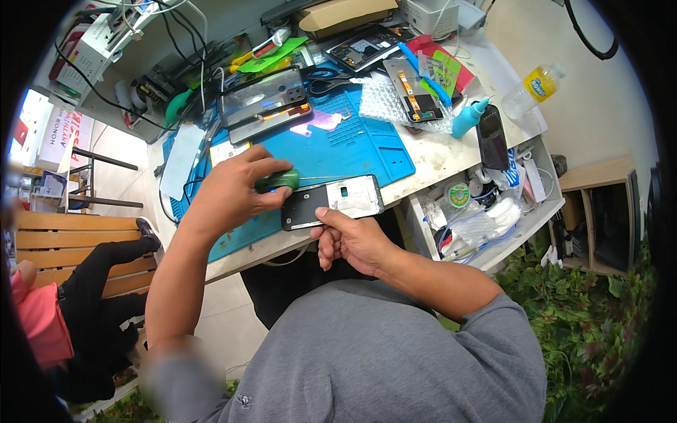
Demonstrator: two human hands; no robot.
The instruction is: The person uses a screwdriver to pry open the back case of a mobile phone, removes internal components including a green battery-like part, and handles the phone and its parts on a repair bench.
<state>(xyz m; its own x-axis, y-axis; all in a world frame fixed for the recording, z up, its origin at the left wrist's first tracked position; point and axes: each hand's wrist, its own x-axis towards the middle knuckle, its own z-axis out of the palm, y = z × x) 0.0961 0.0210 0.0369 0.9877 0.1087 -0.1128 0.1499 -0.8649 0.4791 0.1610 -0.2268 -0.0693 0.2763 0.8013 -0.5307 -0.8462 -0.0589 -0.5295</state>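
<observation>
My left hand grips a green-handled screwdriver above the left end of a phone body, its thin shaft pointing right along the far edge. The phone body is part black, part silver, with a small dark square opening. My right hand pinches its near edge with the thumb on top, the other fingers curled below. Both hands are over the front of the blue work mat. Beyond them lie two phone housings and pink film scraps.
The desk also bears scissors, bubble wrap, a blue squeeze bottle and a drink bottle. An open, cluttered drawer juts out at right. A person in pink sits on a wooden bench at left.
</observation>
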